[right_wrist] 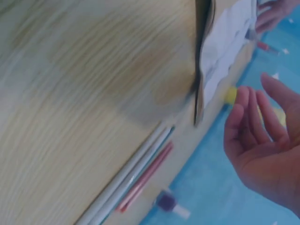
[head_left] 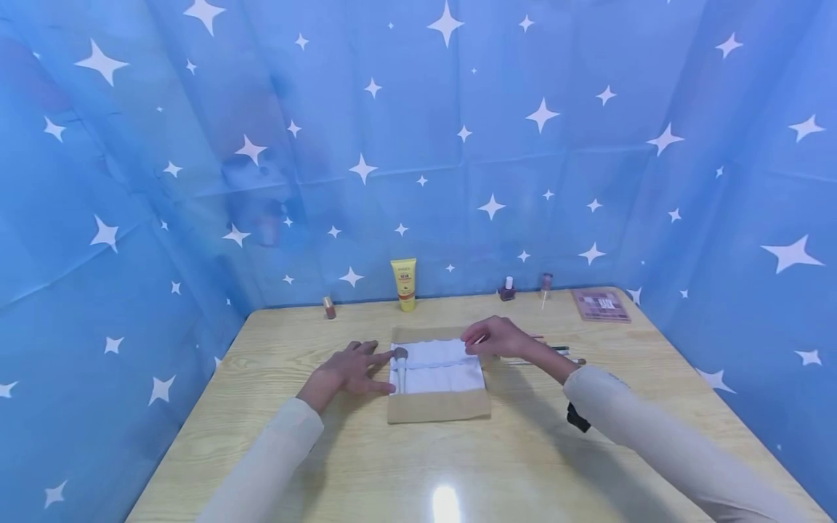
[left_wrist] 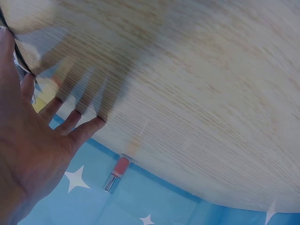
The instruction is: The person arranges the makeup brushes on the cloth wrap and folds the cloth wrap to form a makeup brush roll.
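Left hand and right hand stand apart in the head view, and we see the beige brush roll unrolled between them on the tabletop. The left's fingers spread at its left edge, seemingly to steady it beside a white-handled makeup brush, which we take to be kept in line by the roll's pocket. The right's fingers bend at the upper right corner; whether they pinch anything, we cannot tell. Beyond both hands a yellow squeeze tube stands on its cap, perhaps to leave the middle free.

From the left wrist, we see a lip gloss tube beyond those spread fingertips.

From the right wrist, we find loose slender handles to the right hand's right, probably for easy reach, near a nail polish bottle.
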`<state>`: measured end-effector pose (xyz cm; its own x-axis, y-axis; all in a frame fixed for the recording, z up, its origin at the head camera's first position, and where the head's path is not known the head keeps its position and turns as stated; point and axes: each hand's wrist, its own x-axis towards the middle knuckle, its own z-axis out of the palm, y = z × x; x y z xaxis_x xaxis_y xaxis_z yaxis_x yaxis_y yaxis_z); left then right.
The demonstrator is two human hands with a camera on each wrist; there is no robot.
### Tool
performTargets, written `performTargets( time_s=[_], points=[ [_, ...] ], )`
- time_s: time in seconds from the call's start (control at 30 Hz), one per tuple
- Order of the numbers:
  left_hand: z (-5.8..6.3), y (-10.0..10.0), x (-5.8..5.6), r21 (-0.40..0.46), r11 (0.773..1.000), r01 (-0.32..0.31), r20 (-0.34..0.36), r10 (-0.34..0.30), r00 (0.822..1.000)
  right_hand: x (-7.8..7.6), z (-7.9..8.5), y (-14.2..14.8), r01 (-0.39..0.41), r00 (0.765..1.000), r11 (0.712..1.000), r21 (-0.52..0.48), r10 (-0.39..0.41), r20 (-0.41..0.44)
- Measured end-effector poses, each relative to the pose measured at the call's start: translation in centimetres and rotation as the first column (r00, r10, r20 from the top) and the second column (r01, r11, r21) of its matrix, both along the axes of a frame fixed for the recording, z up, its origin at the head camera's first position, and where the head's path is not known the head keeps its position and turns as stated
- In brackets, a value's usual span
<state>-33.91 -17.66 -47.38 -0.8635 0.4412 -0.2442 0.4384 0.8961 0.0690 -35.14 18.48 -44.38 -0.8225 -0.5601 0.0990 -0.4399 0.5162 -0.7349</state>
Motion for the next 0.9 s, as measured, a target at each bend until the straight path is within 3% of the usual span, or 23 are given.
performTargets(
  time_s=[0.4, 0.67, 0.9],
  points=[
    [0.6, -0.1, -0.4, 0.013, 1.0, -0.008, 0.034, 0.008, 0.999, -0.1, 2.1, 5.3, 0.045, 0.998, 0.998, 0.039, -0.043, -0.046],
    [0.5, -0.1, -0.4, 0.024, 1.0, -0.006, 0.025, 0.005, 1.0, 0.0, 2.1, 9.0, 0.126, 0.991, 0.99, 0.067, -0.122, -0.056],
    [0.5, -0.1, -0.3, 0.03, 0.999, -0.014, 0.027, 0.013, 1.0, 0.4, 1.4, 12.0, 0.128, 0.99, 0.985, 0.114, -0.119, -0.076]
  ],
)
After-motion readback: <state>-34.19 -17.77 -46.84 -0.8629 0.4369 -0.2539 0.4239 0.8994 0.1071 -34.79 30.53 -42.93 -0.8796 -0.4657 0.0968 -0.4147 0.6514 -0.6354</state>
